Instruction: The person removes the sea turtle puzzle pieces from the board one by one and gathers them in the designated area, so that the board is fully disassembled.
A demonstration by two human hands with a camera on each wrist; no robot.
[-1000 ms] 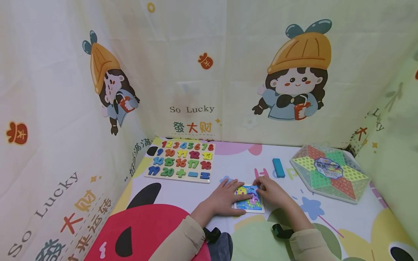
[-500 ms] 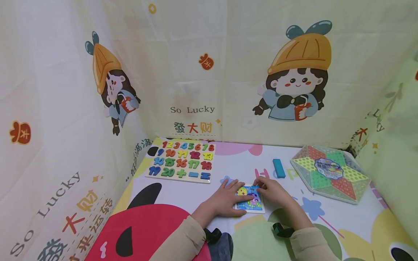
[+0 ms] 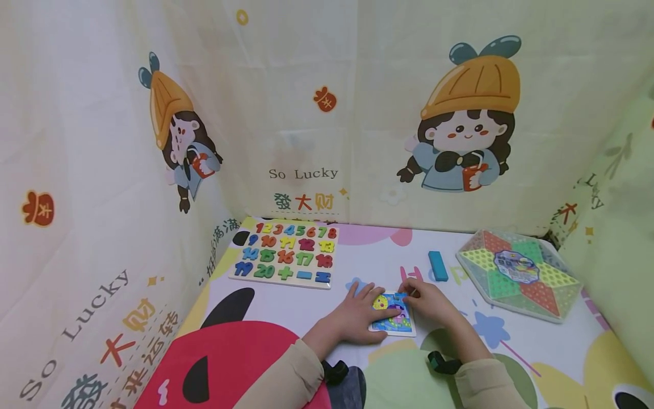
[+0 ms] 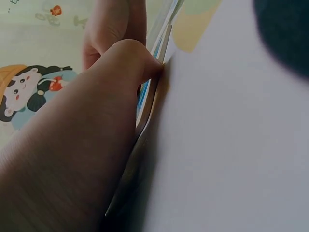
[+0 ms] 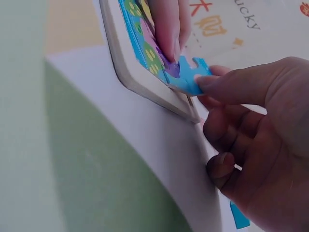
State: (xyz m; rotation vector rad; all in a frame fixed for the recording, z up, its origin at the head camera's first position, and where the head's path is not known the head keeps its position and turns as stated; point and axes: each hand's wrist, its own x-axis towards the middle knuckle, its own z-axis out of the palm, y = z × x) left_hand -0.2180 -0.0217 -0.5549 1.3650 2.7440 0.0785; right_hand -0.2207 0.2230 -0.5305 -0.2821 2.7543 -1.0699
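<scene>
A small jigsaw puzzle in a pale wooden tray lies on the table in front of me. My left hand rests on it from the left, fingers spread and straight across the picture, its thumb by the near edge. My right hand is at the tray's far right corner. Seen from the right wrist, thumb and forefinger pinch a blue puzzle piece, tilted up at that corner, while its other fingers curl below. A left fingertip presses on the picture beside the piece. The left wrist view shows the left thumb against the tray's side.
At the back left lies a number board with coloured numerals. A blue bar lies beyond my right hand. Farther right sits a clear hexagonal box with red, green and yellow triangles. A printed curtain encloses the table's back and sides.
The whole head view has shifted slightly down and to the right. Both hands keep almost the same place on the puzzle.
</scene>
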